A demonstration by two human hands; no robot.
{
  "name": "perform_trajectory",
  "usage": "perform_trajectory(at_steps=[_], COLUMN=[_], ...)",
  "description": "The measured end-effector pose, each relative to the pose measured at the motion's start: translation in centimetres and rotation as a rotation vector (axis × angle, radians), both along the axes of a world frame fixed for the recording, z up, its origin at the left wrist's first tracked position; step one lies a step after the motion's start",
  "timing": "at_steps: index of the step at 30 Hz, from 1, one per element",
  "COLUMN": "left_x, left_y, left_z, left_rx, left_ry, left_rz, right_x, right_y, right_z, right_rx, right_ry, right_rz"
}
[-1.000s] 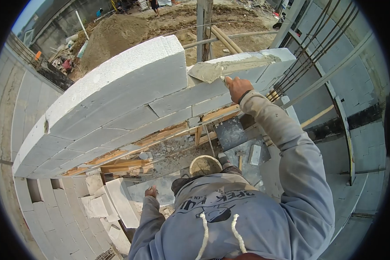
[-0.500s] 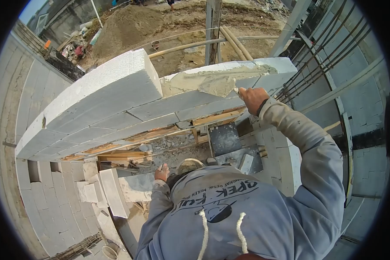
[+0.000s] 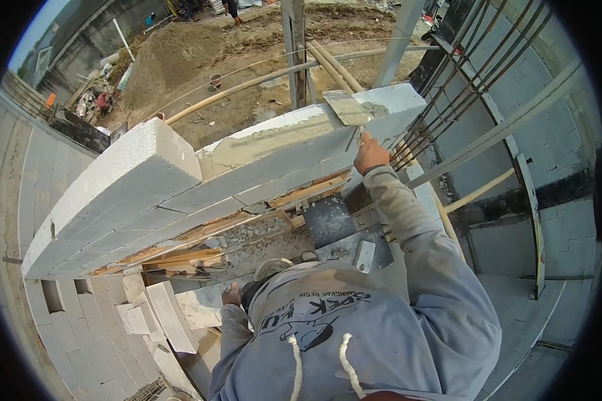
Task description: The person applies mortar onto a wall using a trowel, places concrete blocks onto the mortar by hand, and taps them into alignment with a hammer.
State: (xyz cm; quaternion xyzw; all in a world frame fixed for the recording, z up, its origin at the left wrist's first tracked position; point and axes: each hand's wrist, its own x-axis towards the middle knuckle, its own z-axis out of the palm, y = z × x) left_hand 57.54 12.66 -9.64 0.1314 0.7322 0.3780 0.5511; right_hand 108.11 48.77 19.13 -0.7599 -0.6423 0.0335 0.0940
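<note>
My right hand (image 3: pixel 370 154) is closed round the handle of a trowel (image 3: pixel 347 108), whose flat blade rests at the top of the block wall (image 3: pixel 247 170), near its right end. Wet mortar (image 3: pixel 267 142) coats the wall's lower top course. To the left, a raised white block (image 3: pixel 137 157) borders the mortar. My left hand (image 3: pixel 231 295) hangs low beside my body with fingers curled; whatever it may hold is too small to make out.
Steel rebar (image 3: pixel 478 67) rises beyond the wall's right end. A bucket (image 3: pixel 273 268) stands below me, partly hidden by my body. Loose white blocks (image 3: pixel 170 314) lie at lower left. Outside are a wooden post (image 3: pixel 294 53), bamboo poles, a sand pile (image 3: pixel 174 57) and people.
My right hand and the trowel have moved right along the wall top, and the blade has turned. More mortar shows spread beside the raised block. The view has shifted.
</note>
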Motion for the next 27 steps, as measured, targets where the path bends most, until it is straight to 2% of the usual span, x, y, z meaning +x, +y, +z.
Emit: perform_trajectory(at_steps=[1, 3, 6, 8, 10, 14, 16, 18, 20, 21, 22, 24, 27], left_x=[1.1, 3.6, 3.5, 3.1, 3.6, 5.9, 6.2, 5.9, 4.8, 4.6, 4.8, 6.8, 6.7], left_y=[1.3, 4.4, 5.5, 7.5, 8.7, 9.8, 8.8, 7.5, 6.9, 7.1, 7.4, 8.3, 9.2], left_z=[2.2, 6.9, 6.7, 6.7, 6.8, 8.4, 6.4, 3.6, 1.3, 2.1, 2.9, 5.5, 6.8], left_rx=[-0.003, -0.055, -0.044, 0.034, 0.052, 0.087, 0.123, 0.155, 0.082, 0.066, 0.068, 0.12, 0.176], left_ry=[0.006, 0.283, 0.206, 0.225, 0.22, 0.197, 0.187, 0.187, 0.331, 0.34, 0.343, 0.123, 0.15], left_rz=[-0.004, -0.046, -0.062, -0.17, -0.136, -0.064, -0.047, -0.04, -0.232, -0.34, -0.344, -0.023, -0.022], right_x=[-0.8, -2.3, -1.7, -1.4, -0.3, 2.7, 3.5, 3.4, 3.3, 2.9, 2.4, 0.4, -5.1], right_y=[0.0, 0.0, -2.4, -3.5, -5.8, -9.5, -10.5, -9.6, -7.7, -6.2, -5.1, -3.7, -3.5], right_z=[-1.4, -4.1, -6.0, -6.2, -6.2, -3.8, -0.4, 2.2, 2.9, 2.9, 2.9, 0.2, -2.4], right_rx=[0.0, 0.009, 0.023, 0.069, 0.036, 0.144, -0.025, 0.018, 0.06, 0.032, 0.006, 0.023, 0.01], right_ry=[-0.001, 0.032, 0.015, -0.012, -0.047, 0.003, -0.066, -0.033, 0.008, 0.055, 0.102, 0.136, 0.191], right_rz=[0.001, -0.024, -0.007, 0.016, 0.078, 0.203, 0.23, 0.225, 0.201, 0.172, 0.146, 0.136, 0.144])
